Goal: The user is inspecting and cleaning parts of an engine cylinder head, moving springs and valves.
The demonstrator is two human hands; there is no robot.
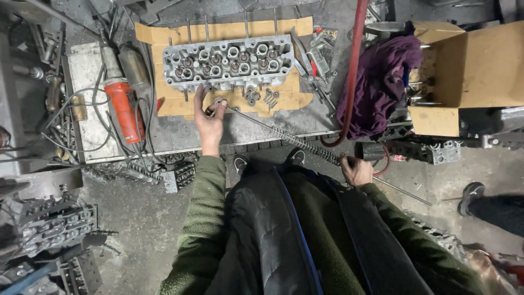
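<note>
A grey metal cylinder head [229, 60] lies on a sheet of cardboard [180, 104] on the workbench. My left hand [209, 121] reaches to its near edge and pinches the tip of a long thin metal rod [273, 130]. The rod runs diagonally to the right, with a coil spring [311, 147] wound around its middle. My right hand [357, 170] is closed around the rod's lower part, just past the spring. Small valve parts and springs [261, 97] lie loose on the cardboard beside my left hand.
A red power tool [123, 112] with cables lies left of the cardboard. A purple rag [382, 82] and a red hose [355, 60] hang at the right, next to an open cardboard box [480, 71]. Engine parts [54, 229] sit on the floor. Another person's shoe [470, 195] is at right.
</note>
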